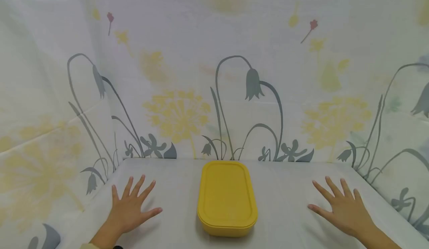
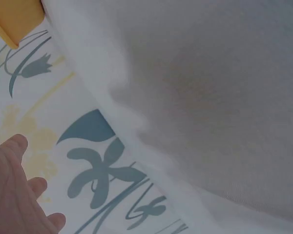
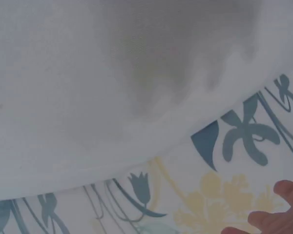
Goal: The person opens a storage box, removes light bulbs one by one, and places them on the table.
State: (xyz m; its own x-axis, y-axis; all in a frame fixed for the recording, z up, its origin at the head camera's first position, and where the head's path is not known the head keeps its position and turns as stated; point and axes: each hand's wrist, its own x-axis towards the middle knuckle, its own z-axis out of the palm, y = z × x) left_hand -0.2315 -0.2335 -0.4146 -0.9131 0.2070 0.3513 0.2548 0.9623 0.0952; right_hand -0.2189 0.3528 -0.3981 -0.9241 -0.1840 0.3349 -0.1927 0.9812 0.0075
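Note:
A yellow lidded box (image 1: 228,195) with rounded corners sits on the white table in the middle of the head view, its lid on. To its left hovers my left hand (image 1: 129,210), fingers spread and nothing held. My right hand (image 1: 346,211) is spread in the same way on the other side, apart from the box. In the left wrist view the yellow box (image 2: 19,19) shows at the top left corner, and the left fingertips (image 2: 19,144) come in at the lower left. Only a few right fingertips (image 3: 283,209) appear in the right wrist view.
The white tabletop (image 1: 281,204) meets a patterned cloth backdrop (image 1: 187,55) behind the box. This cloth, printed with grey bell flowers and yellow blossoms, also stands along the left and right sides. Soft hand shadows fall on the table.

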